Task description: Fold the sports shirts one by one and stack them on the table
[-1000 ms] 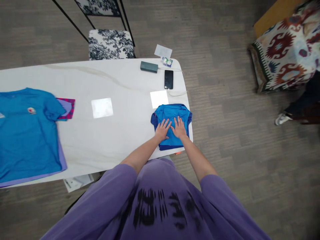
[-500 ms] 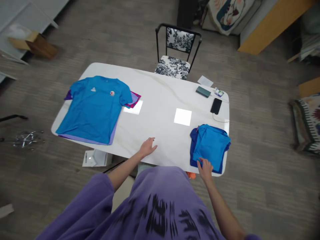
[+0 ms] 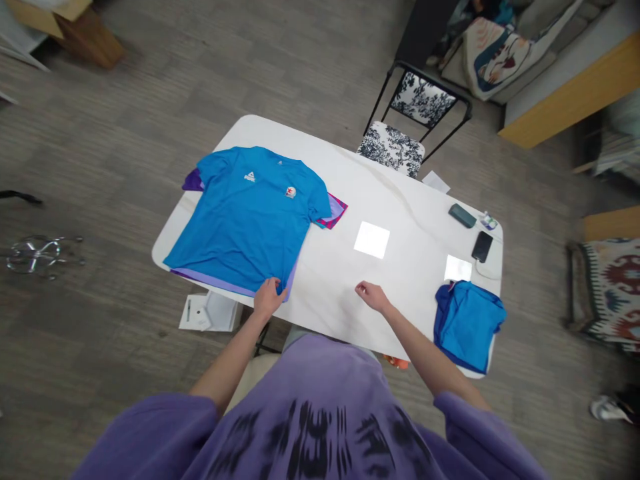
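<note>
A blue T-shirt [image 3: 250, 220] with small chest logos lies spread out on the left of the white table, on top of purple and red garments whose edges show. My left hand [image 3: 269, 297] is at its near hem, by the right corner, with fingers and thumb curled on the cloth. Over bare tabletop to the right of the shirt, my right hand [image 3: 371, 295] has its fingers curled together and holds nothing that I can see. A folded stack of blue clothes [image 3: 470, 323] sits at the table's right end, apart from both hands.
Near the table's [image 3: 325, 313] far right corner lie a phone [image 3: 482, 247] with a cable, a dark green case [image 3: 462, 215] and a small packet [image 3: 489, 221]. A patterned chair [image 3: 393, 147] stands across the table. An open white box [image 3: 210, 311] is below the near left edge.
My view has swung left. My left hand has moved from bare table to the T-shirt's hem. My right hand has left the folded stack and come towards the middle.
</note>
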